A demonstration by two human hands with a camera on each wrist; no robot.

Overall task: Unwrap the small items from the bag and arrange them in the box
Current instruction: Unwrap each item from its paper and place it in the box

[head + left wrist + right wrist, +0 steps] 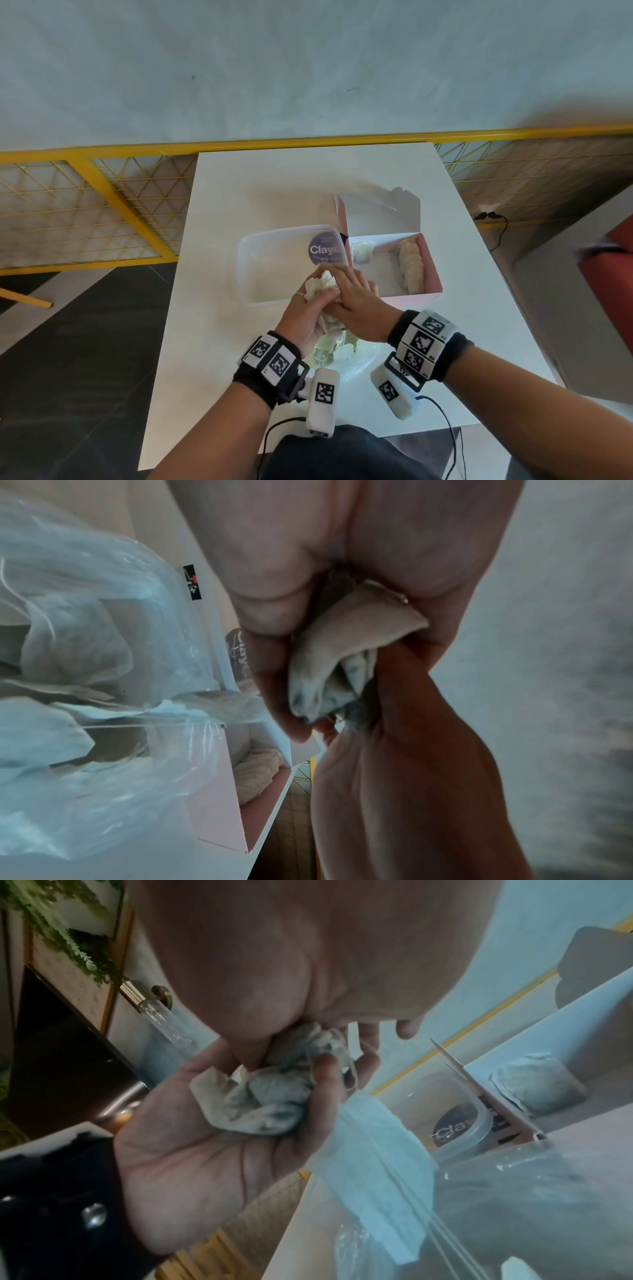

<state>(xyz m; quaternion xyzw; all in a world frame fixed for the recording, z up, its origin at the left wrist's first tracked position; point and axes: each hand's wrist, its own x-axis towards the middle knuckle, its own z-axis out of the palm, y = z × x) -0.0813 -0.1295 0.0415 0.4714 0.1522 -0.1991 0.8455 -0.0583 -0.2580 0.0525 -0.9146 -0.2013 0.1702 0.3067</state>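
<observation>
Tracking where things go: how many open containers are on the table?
2: a clear plastic tub left of centre, and a pink cardboard box touching its right side. The plastic bag under the hands isn't counted.

A clear plastic tub (255, 270) sits on the white table (239, 192).

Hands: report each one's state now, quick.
Left hand: cupped, holding the crumpled wrapper.
Right hand: fingers pinching the same wrapper from above.
</observation>
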